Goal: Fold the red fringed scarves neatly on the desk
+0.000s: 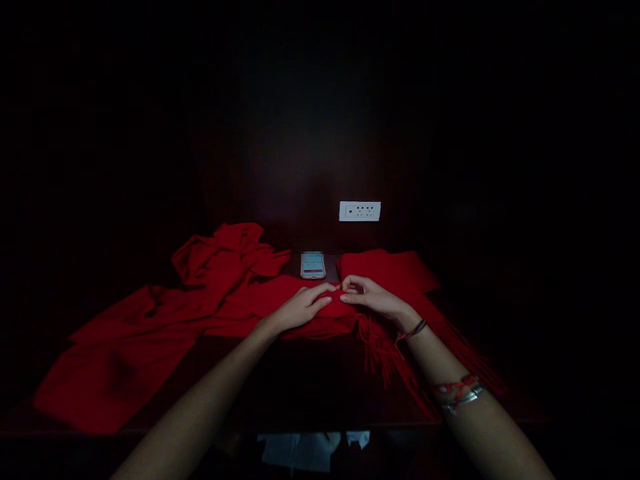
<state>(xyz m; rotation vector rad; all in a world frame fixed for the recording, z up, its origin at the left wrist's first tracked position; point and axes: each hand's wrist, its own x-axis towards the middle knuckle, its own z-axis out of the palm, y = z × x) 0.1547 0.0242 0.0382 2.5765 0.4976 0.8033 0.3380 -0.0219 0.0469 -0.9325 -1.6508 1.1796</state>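
A red fringed scarf (295,293) lies in a long, loosely folded strip across the dark surface. My left hand (305,306) is on its right part, index finger stretched along the cloth and thumb below, with the red fabric between them. Close against it, my right hand (367,296) has curled fingers and a thumb on the same cloth. The fingertips of both hands almost meet there. Red fringe (377,347) hangs in strands below my right hand. Another red fringed cloth (387,267) lies flat behind my right hand; whether it is a separate piece I cannot tell.
Behind the hands a phone (313,265) with a lit screen leans near the wall. A white socket plate (360,211) is on the dark wall. Crumpled red cloth (225,257) is heaped at the left. Pale items (300,450) show below the front edge. The surroundings are very dark.
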